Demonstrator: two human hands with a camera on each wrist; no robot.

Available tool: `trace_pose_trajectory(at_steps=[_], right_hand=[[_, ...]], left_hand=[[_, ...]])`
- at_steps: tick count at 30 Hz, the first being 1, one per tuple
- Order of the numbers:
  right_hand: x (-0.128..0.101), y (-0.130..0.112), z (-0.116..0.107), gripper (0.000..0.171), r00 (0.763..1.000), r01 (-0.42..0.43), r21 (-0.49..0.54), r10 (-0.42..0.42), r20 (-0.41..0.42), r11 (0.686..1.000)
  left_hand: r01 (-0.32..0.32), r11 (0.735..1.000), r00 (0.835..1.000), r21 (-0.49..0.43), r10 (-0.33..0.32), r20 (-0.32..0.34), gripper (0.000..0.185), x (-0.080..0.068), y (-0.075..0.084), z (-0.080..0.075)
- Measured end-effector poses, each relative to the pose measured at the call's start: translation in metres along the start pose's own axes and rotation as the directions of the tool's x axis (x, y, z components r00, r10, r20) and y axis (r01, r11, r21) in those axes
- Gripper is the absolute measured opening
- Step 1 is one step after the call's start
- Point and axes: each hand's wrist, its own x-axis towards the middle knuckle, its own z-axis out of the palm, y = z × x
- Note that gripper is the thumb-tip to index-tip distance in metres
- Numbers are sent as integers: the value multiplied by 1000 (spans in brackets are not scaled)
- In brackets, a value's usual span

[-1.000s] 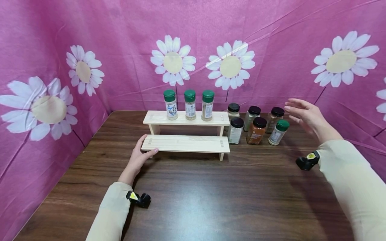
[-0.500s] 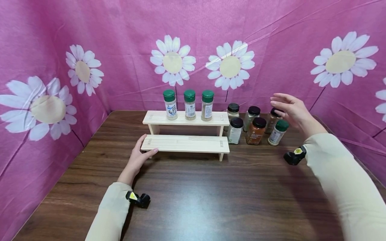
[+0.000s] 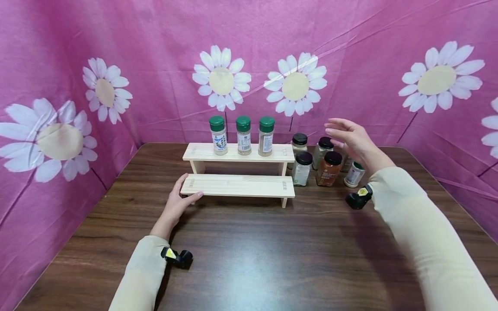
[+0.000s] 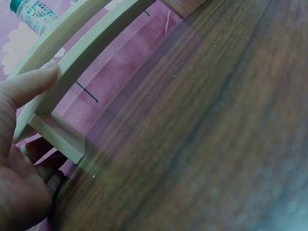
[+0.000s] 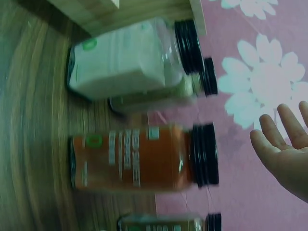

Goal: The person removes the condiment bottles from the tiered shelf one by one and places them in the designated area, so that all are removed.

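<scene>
Head: high, forward-down — wide | wrist views: close, tilted — all share rack (image 3: 238, 184)

The pale wooden rack (image 3: 237, 185) (two-tiered) stands upright beside black-capped jars (image 3: 328, 170).

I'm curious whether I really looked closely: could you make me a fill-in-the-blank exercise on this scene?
1. Three clear, labelled bottles with ____ caps stand on the pale wooden two-tier rack.
2. The person's ____ hand touches the rack.
3. The clear, squarish jar of orange-red powder has a ____ lid.

Missing words: green; left; black.
</scene>
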Motion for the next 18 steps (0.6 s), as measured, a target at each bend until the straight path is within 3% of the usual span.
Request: trace_pose_trajectory(at_steps=[18], right_hand=[[17, 12, 52, 45, 998, 0, -115, 7, 55, 993]], left_hand=[[0, 1000, 1000, 1, 0, -1, 80, 1, 0, 0]])
